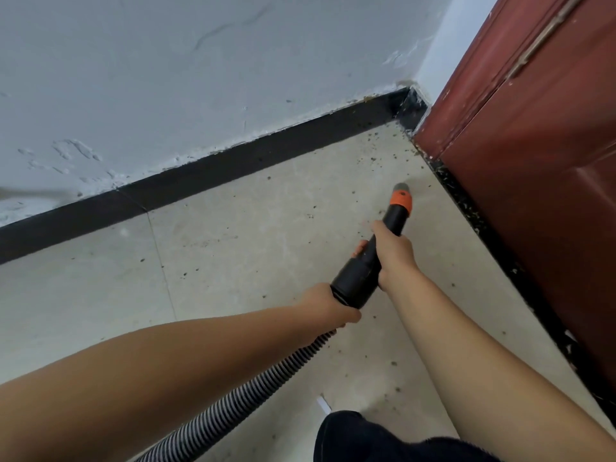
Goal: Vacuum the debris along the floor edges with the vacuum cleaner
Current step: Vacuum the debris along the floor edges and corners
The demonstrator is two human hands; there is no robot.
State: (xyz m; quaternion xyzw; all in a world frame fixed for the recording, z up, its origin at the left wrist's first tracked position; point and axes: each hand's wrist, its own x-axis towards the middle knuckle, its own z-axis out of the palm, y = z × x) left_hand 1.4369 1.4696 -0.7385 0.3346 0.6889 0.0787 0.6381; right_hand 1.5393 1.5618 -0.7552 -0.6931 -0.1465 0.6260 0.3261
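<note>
Fingers of both hands grip vacuum nozzle (373,258), tip near debris (376,145).

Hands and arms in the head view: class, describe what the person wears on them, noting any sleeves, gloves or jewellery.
Both arms are bare up to the frame's edge, with no sleeves showing. The left hand and right hand wear no gloves. No rings, watch or bracelet can be seen on the visible sides of the hands or wrists.

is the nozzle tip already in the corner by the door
No, the nozzle tip sits on open floor, short of the debris-strewn corner.
</note>
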